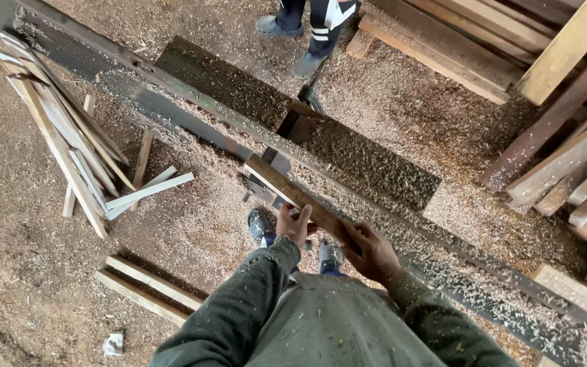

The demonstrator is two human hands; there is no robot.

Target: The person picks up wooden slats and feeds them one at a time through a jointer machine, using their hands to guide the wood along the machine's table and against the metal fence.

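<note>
Wood is what both hands hold: a short brown plank (298,199) that lies on the edge of a long machine table (368,166). The plank's long line runs from the upper left, far from the person, down to the lower right, close to the person. Its far end points at a dark slot (298,126) in the middle of the table, and that end is just beside the slot. The near end is in the hands. The left hand (295,224) sits on the near side of the plank, with its fingers curled up and over the wood, so they are closed on it. The right hand (374,253) is at the very end of the plank, a bit nearer to the body, and its fingers wrap around the end, closed on it too. So the plank reaches away from both hands, up and to the left, and the left hand is the one closer to the slot. Sawdust (402,102) covers the table top and the floor all around. The person's two shoes (261,228) show under the plank, near the table. Across the table stands another person, and only the legs and shoes (305,64) can be seen. A pile of thin wood strips (62,143) lies on the floor to the left, well apart from the hands. Big boards (565,149) are stacked at the right.
</note>
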